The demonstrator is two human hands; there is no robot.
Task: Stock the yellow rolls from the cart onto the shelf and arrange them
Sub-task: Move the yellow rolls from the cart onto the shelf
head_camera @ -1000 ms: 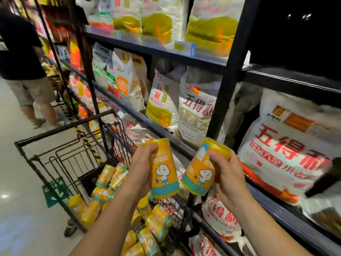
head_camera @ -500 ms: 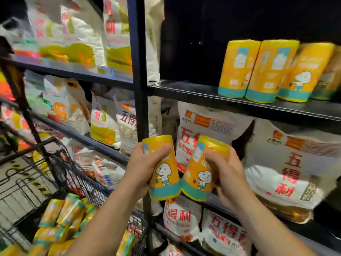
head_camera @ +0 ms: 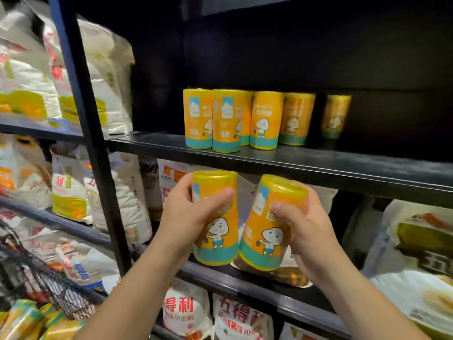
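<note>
**A:** What does each hand have?

**B:** The left hand point(head_camera: 193, 217) curls fingers and thumb round a yellow roll point(head_camera: 217, 231). It's a plump cylinder in glossy film, with a teal band at its foot and a cartoon child on the side. The right hand point(head_camera: 301, 231) grips a second roll point(head_camera: 267, 229) the same way, its top leaning right.

**A:** Where are they?

**B:** In the air, lower edges meeting, just below the flat black shelf point(head_camera: 294, 163). On it, a tight row of rolls point(head_camera: 230, 121) stands upright, with a lone roll point(head_camera: 335, 116) apart in shadow.

**A:** Around them?

**B:** Soft, crinkled flour sacks point(head_camera: 107, 77) in the left bay. At lower left is the wire cart point(head_camera: 36, 278), with loose rolls point(head_camera: 22, 317) lying in it.
</note>
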